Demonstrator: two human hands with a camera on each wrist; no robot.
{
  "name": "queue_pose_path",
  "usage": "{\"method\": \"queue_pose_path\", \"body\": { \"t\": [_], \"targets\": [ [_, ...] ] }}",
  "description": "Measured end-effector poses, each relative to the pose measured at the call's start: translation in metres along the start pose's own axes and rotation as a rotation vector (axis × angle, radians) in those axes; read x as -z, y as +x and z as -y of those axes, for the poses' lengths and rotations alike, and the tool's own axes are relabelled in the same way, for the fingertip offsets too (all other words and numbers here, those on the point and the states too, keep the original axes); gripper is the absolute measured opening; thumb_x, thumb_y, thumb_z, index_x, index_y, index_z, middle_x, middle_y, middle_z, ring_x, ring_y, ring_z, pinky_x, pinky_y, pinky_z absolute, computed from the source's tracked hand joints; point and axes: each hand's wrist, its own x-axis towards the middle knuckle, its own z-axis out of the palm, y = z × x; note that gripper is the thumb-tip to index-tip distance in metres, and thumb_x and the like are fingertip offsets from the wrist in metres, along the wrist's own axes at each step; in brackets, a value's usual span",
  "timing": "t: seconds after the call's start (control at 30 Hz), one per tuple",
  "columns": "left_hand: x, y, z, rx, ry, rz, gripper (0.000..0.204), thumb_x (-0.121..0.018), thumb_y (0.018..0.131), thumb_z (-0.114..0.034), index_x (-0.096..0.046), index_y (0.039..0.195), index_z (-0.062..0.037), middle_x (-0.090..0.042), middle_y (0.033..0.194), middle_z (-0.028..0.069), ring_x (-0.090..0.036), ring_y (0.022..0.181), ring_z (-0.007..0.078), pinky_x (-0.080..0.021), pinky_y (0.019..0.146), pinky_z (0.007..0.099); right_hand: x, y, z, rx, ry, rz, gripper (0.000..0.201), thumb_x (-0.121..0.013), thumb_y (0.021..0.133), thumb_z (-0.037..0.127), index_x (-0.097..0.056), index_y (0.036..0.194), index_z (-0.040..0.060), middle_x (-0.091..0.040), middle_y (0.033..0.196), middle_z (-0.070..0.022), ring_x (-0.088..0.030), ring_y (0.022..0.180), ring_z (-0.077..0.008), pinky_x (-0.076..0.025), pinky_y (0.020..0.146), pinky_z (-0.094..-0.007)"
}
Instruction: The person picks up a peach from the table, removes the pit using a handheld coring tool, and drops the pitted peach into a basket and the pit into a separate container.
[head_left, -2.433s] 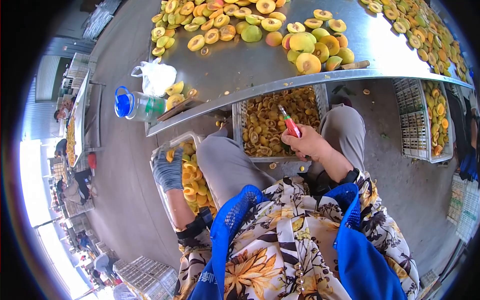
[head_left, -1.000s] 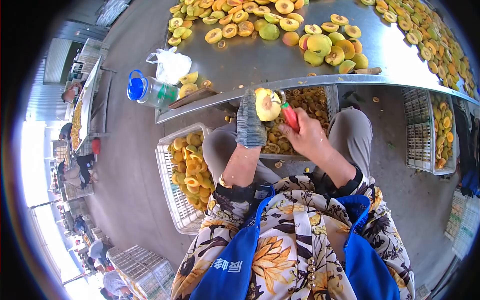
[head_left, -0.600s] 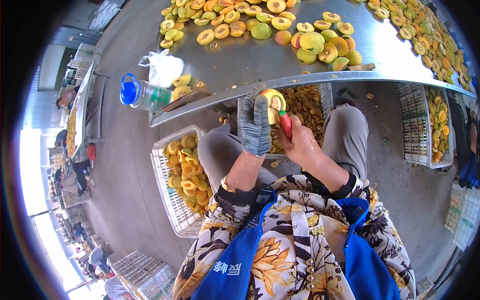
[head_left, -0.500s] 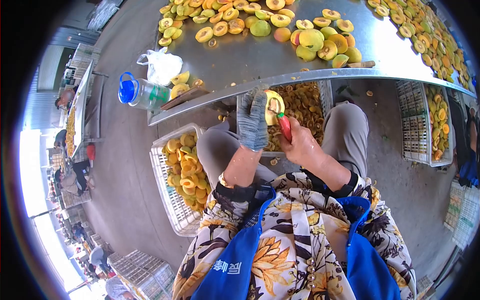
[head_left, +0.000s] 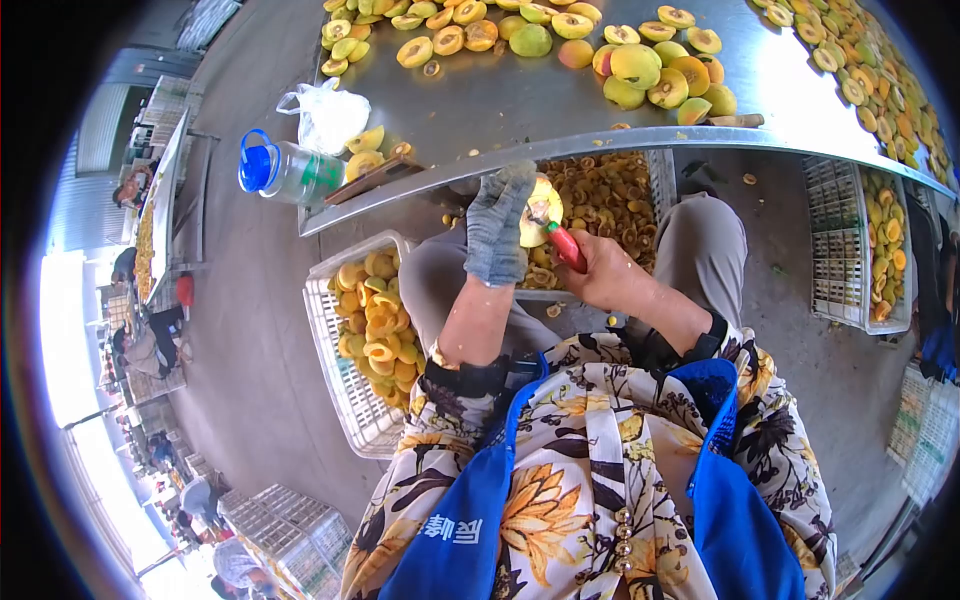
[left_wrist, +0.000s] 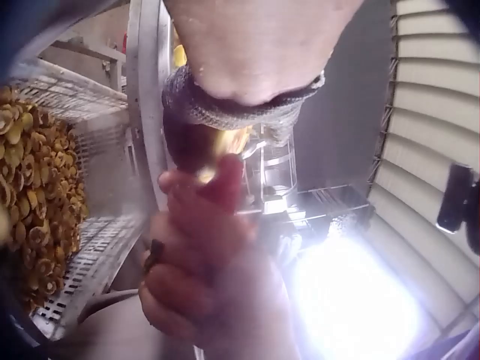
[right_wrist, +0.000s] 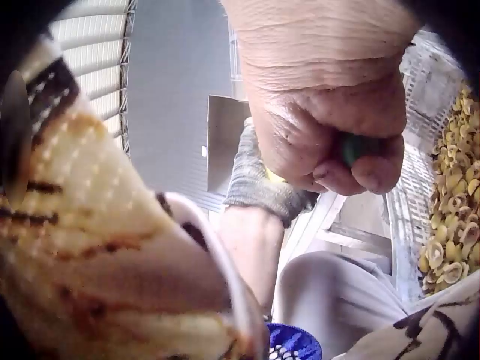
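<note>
Left to right.

Clear bottle (head_left: 305, 176) with blue lid and white plastic bag (head_left: 332, 118) parked at the table's (head_left: 470, 105) left edge, likely to keep them clear of the work.

Left crate (head_left: 333, 355): loaded with orange-yellow fruit halves (head_left: 382, 335). Sits on the floor beside the left leg, within easy reach of the left hand (head_left: 498, 225).

Left hand: striped grey glove, fingers curled round the half fruit (head_left: 540, 205), cut face turned right and up. Glove presumably there for grip and as guard, since the tool comes at that side. Half fruit sits above the knees, near side of the table edge.

Right hand (head_left: 612, 275): bare, fingers wrapped round the red-handled tool (head_left: 567, 247), tip at the middle of the cut face. Short grip near the work, probably for control. Can't tell how deep the tip is.

Centre crate (head_left: 664, 190): between the knees, under the table edge, full of small cup-shaped pieces (head_left: 598, 190). Directly below the hands, so I'd guess it catches whatever drops.

Fruit pile (head_left: 640, 68): on the table beyond the hands, some cut faces up; reads as stock within arm's reach.

Right crate (head_left: 835, 245): more fruit, under the table, well apart.

Writing: green print on bottle, unreadable. Blue apron (head_left: 425, 565), left side: white characters (head_left: 455, 529), rotated, look like 辰峰, rest lost in fold. No other brand legible.
</note>
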Motion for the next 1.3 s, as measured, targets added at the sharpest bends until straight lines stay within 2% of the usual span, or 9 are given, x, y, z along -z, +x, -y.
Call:
{"method": "queue_pose_path", "body": {
  "t": [0.5, 0.57, 0.63, 0.7, 0.73, 0.77, 0.97, 1.13, 1.3],
  "targets": [
    [-0.008, -0.004, 0.001, -0.076, 0.204, -0.165, 0.013, -0.063, 0.076, -0.009, -0.063, 0.086, -0.0013, -0.062, 0.083, 0.0054, -0.058, 0.071, 0.0153, -0.047, 0.066, 0.0256, -0.016, -0.004, 0.015, -0.444, 0.518, 0.217, 0.016, -0.048, 0.073, 0.004, -0.046, 0.087, -0.0008, -0.052, 0.059, -0.0154, -0.054, 0.047, -0.0234, -0.043, 0.043, -0.0354],
    [0.007, 0.007, -0.002, 0.126, 0.071, -0.057, 0.014, -0.062, 0.076, -0.010, -0.062, 0.087, -0.0009, -0.062, 0.084, 0.0062, -0.059, 0.071, 0.0174, -0.048, 0.067, 0.0264, -0.036, -0.001, -0.018, 0.132, -0.022, -0.151, 0.014, -0.047, 0.074, 0.005, -0.046, 0.087, 0.0018, -0.050, 0.056, -0.0117, -0.050, 0.040, -0.0166, -0.038, 0.034, -0.0312],
    [0.018, 0.009, -0.002, 0.332, -0.068, 0.056, 0.016, -0.062, 0.076, -0.011, -0.061, 0.088, -0.0005, -0.062, 0.086, 0.0070, -0.059, 0.071, 0.0195, -0.048, 0.067, 0.0272, -0.039, 0.000, -0.023, 0.179, -0.015, -0.159, 0.013, -0.047, 0.074, 0.005, -0.046, 0.087, 0.0034, -0.048, 0.056, -0.0071, -0.044, 0.037, -0.0122, -0.033, 0.031, -0.0274],
    [0.026, 0.007, 0.000, -0.597, 0.957, 0.301, 0.013, -0.061, 0.075, -0.003, -0.065, 0.087, -0.0055, -0.060, 0.089, 0.0073, -0.057, 0.072, 0.0188, -0.048, 0.067, 0.0261, -0.033, -0.001, -0.015, 0.230, -0.012, -0.161, 0.013, -0.048, 0.075, 0.005, -0.045, 0.087, 0.0050, -0.046, 0.056, -0.0024, -0.039, 0.033, -0.0078, -0.029, 0.028, -0.0235],
    [0.013, -0.003, -0.008, -0.603, 0.876, 0.208, 0.010, -0.061, 0.076, -0.005, -0.064, 0.085, -0.0034, -0.061, 0.085, 0.0080, -0.058, 0.071, 0.0184, -0.047, 0.069, 0.0254, -0.016, -0.003, 0.011, -0.088, 0.189, 0.053, 0.014, -0.048, 0.075, 0.005, -0.046, 0.088, 0.0048, -0.046, 0.056, -0.0026, -0.039, 0.033, -0.0084, -0.029, 0.029, -0.0240],
    [0.007, -0.007, -0.010, -0.599, 0.877, 0.206, 0.010, -0.061, 0.076, -0.005, -0.064, 0.085, -0.0034, -0.061, 0.085, 0.0080, -0.058, 0.071, 0.0184, -0.047, 0.069, 0.0254, -0.007, -0.004, 0.027, -0.409, 0.388, 0.270, 0.015, -0.048, 0.075, 0.005, -0.046, 0.090, 0.0045, -0.046, 0.056, -0.0027, -0.039, 0.033, -0.0090, -0.030, 0.030, -0.0245],
    [0.015, -0.003, -0.014, 0.346, -0.119, 0.156, 0.010, -0.062, 0.077, -0.009, -0.063, 0.082, -0.0003, -0.063, 0.078, 0.0064, -0.058, 0.068, 0.0140, -0.046, 0.066, 0.0240, -0.007, -0.005, 0.029, -0.475, 0.479, 0.341, 0.021, -0.049, 0.075, 0.004, -0.044, 0.095, 0.0035, -0.044, 0.058, -0.0014, -0.037, 0.034, -0.0065, -0.029, 0.028, -0.0240],
    [-0.006, -0.020, -0.012, -0.305, 0.511, -0.076, 0.013, -0.063, 0.076, -0.011, -0.065, 0.084, -0.0010, -0.062, 0.077, 0.0049, -0.056, 0.070, 0.0105, -0.045, 0.063, 0.0228, -0.002, -0.007, 0.031, -0.585, 0.788, 0.477, 0.019, -0.050, 0.078, 0.003, -0.044, 0.096, 0.0036, -0.040, 0.058, -0.0001, -0.034, 0.034, -0.0041, -0.028, 0.028, -0.0216],
    [0.012, -0.009, 0.006, 0.000, 0.136, 0.007, 0.016, -0.064, 0.076, -0.015, -0.060, 0.085, -0.0020, -0.061, 0.076, 0.0056, -0.058, 0.069, 0.0131, -0.047, 0.060, 0.0242, -0.003, -0.005, 0.020, -0.649, 0.979, 0.505, 0.018, -0.049, 0.080, 0.004, -0.045, 0.097, 0.0033, -0.037, 0.056, 0.0010, -0.031, 0.035, -0.0031, -0.027, 0.028, -0.0203]
  ]
}}
